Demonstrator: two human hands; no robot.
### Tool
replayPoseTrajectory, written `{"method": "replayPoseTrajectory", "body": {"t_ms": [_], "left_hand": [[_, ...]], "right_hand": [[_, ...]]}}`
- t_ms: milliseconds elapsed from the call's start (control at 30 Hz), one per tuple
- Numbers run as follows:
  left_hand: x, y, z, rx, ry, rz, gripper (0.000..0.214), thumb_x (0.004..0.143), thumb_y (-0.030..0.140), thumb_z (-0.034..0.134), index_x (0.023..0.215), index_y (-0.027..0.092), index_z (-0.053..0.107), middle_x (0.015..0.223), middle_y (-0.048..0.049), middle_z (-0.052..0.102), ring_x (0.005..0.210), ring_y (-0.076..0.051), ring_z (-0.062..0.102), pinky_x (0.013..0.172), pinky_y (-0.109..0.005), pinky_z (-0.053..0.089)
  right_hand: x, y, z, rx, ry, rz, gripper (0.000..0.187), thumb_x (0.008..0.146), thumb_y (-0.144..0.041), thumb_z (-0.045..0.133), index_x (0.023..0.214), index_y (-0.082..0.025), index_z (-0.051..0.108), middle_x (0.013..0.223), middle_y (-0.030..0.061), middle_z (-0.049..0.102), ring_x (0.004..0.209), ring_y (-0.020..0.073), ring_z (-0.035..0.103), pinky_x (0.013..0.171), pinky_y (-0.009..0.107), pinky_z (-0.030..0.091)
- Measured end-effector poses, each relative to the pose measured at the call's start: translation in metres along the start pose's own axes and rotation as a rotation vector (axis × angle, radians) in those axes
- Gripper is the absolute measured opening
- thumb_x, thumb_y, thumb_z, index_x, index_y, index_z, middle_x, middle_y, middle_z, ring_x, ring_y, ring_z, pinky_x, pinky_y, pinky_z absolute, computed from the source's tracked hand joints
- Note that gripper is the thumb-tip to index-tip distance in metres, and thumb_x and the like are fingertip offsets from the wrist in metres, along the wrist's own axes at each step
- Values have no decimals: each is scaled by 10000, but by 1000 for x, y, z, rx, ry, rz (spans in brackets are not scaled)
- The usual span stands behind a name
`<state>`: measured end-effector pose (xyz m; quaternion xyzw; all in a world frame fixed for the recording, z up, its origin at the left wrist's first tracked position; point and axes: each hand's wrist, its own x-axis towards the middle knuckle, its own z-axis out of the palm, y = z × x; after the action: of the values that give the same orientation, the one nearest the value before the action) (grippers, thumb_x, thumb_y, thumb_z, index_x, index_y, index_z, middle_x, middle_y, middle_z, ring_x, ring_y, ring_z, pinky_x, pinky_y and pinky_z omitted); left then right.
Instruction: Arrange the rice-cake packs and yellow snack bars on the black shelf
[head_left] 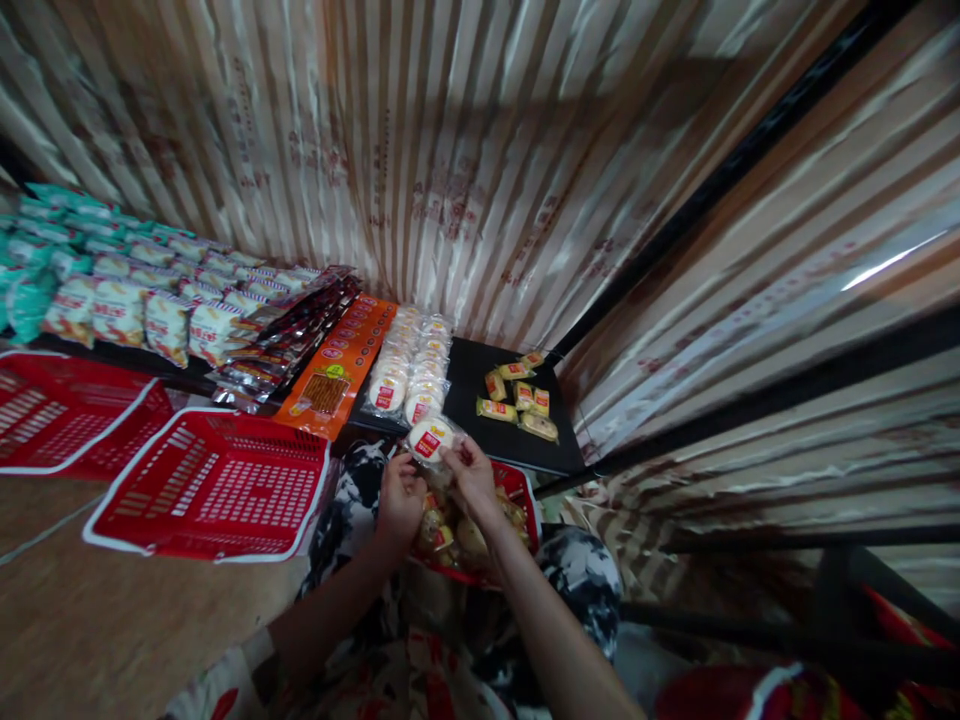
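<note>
My right hand (pixel 471 472) pinches a round white wrapped cake with a red label (pixel 429 439) at the front edge of the black shelf (pixel 471 378). My left hand (pixel 400 499) is curled just below and left of that cake, over a red basket (pixel 526 497) on my lap that holds several wrapped snacks (pixel 448 533). Whether the left fingers touch the wrapper is unclear. Two rows of the same white cakes (pixel 411 362) lie on the shelf right behind.
Several small yellow wrapped snacks (pixel 519 395) lie on the shelf's right part. Orange packets (pixel 339 367), dark packets (pixel 279 340), white bags (pixel 150 310) and green bags (pixel 45 240) fill the shelf leftward. Two red baskets (pixel 214 487) (pixel 60 412) sit on the floor at left. A striped sheet covers the walls.
</note>
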<state>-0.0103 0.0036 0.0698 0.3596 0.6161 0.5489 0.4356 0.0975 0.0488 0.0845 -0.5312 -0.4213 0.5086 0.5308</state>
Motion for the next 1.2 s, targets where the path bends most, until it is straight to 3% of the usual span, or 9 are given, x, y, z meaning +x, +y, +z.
{"method": "replayPoseTrajectory", "body": {"t_ms": [100, 200, 300, 433, 700, 800, 933, 1067, 1200], "left_hand": [[8, 13, -11, 213, -9, 300, 286, 727, 94, 490, 980, 181, 592, 971, -56, 527, 845, -150, 565, 784, -325, 504], [28, 23, -23, 401, 41, 433, 295, 750, 127, 491, 1018, 187, 600, 1080, -89, 482, 1013, -212, 509, 893, -390, 463], [55, 22, -33, 541, 106, 463, 358, 750, 165, 525, 1106, 188, 562, 1160, -103, 437, 1108, -251, 449, 961, -430, 416], [83, 12, -38, 600, 83, 443, 422, 764, 210, 531, 1182, 166, 487, 1200, -118, 405, 1141, -266, 435, 985, -450, 397], [101, 4, -34, 600, 88, 483, 536, 738, 229, 568, 1232, 159, 372, 1173, -114, 419, 1143, -287, 410, 985, -474, 380], [105, 4, -33, 644, 74, 489, 492, 744, 229, 564, 1198, 142, 397, 1145, -120, 409, 1118, -285, 415, 978, -471, 380], [108, 5, -30, 680, 85, 498, 475, 733, 228, 586, 1169, 147, 417, 1119, -114, 409, 1090, -285, 427, 962, -479, 386], [106, 7, -27, 725, 98, 477, 485, 717, 176, 597, 1167, 132, 421, 1140, -129, 409, 1104, -279, 422, 968, -458, 384], [106, 10, -24, 747, 101, 473, 488, 724, 156, 586, 1176, 123, 406, 1148, -137, 412, 1115, -276, 421, 963, -448, 391]], "right_hand": [[13, -4, 13, -110, -73, -36, 233, 627, -339, 676, 776, -189, 581, 662, -37, 594, 577, 99, 524, 567, 219, 426], [25, -3, 29, -227, -150, -85, 190, 657, -351, 640, 696, -191, 544, 598, -56, 524, 535, 89, 471, 516, 204, 384], [37, 1, 45, -345, -168, -120, 156, 681, -332, 614, 698, -200, 531, 590, -62, 502, 523, 89, 462, 511, 203, 381], [51, 3, 64, -449, -139, -148, 223, 688, -274, 612, 885, -221, 521, 713, -51, 566, 579, 99, 527, 589, 226, 440], [64, -14, 84, -747, -170, -204, 163, 738, -199, 582, 884, -208, 510, 749, -2, 597, 664, 146, 581, 662, 274, 462], [63, -16, 83, -904, -173, -333, 138, 780, -206, 538, 917, -199, 559, 838, 46, 612, 792, 188, 571, 747, 312, 456], [57, -8, 71, -1079, -50, -541, 267, 831, -262, 492, 1068, -188, 590, 1143, 112, 550, 1070, 240, 464, 923, 368, 391], [50, 15, 47, -1149, 58, -631, 337, 866, -285, 459, 1181, -209, 551, 1334, 104, 435, 1219, 259, 351, 986, 415, 327], [51, 37, 29, -1190, 55, -691, 379, 890, -315, 433, 1247, -209, 505, 1434, 107, 329, 1301, 279, 248, 995, 454, 309]]}}
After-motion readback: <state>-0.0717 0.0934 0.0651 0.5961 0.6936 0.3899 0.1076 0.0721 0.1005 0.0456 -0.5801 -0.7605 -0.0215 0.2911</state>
